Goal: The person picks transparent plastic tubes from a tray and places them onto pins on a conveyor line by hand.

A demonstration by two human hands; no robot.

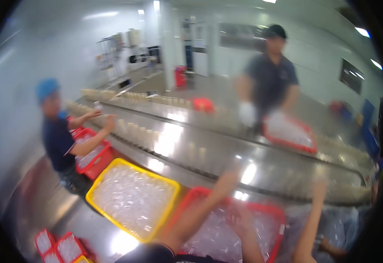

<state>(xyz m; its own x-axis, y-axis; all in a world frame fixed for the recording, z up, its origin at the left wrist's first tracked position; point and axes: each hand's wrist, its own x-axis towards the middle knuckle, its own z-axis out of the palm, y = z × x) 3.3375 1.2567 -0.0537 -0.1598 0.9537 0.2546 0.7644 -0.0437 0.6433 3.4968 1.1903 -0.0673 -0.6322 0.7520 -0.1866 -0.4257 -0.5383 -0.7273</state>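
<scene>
My left hand [227, 182] reaches out over the near edge of the conveyor [167, 142], its fingers smeared by motion. Close to my body, my right hand [240, 218] is over a red basket [282, 219] filled with small clear plastic pieces [206, 236]. Blur hides whether its fingers hold one. Rows of small, pale, upright bottle-like items [139, 130] stand along the conveyor, several of them lined up beyond my left hand.
A yellow basket [96, 198] of clear pieces is at my left. Small red baskets [68, 247] sit lower left. One co-worker [58, 131] stands left, another [270, 74] across the conveyor by a red basket [290, 133]. Someone else's arm [312, 215] reaches in from the right.
</scene>
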